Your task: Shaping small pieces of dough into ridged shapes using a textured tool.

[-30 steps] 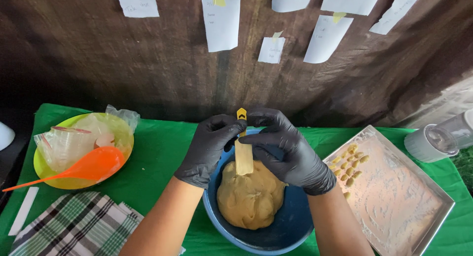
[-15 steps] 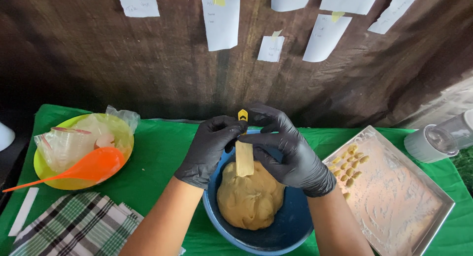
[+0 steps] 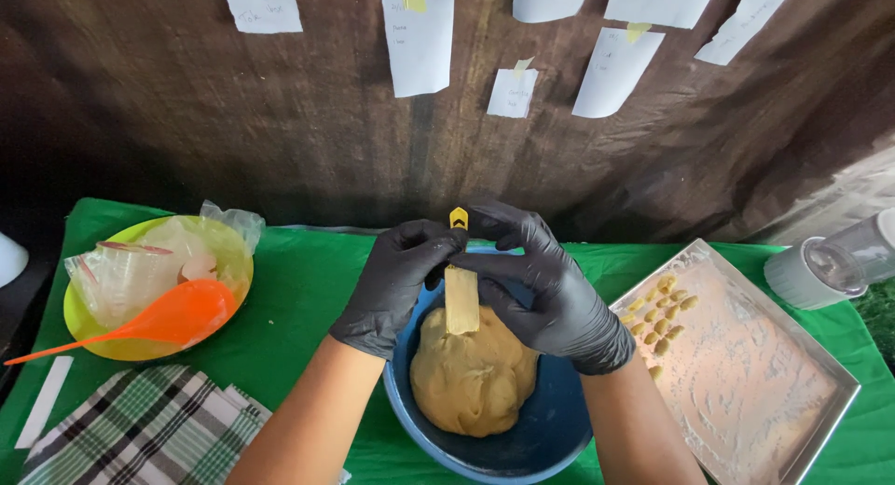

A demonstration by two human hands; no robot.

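Left hand (image 3: 396,284) and right hand (image 3: 550,289), black-gloved, closed around yellow tool (image 3: 461,289), above dough (image 3: 474,373) in blue bowl (image 3: 550,429), green table's (image 3: 308,280) front edge

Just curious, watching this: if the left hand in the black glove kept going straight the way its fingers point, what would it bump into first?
The left hand points toward the right hand, so it would probably meet those gloved fingers first, around the yellow-tipped tool both hold.

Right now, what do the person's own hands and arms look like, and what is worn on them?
The left hand and the right hand each wear a thin, glossy black disposable glove that ends at the wrist. Both forearms are bare, with no sleeves. No watch or jewellery is visible.
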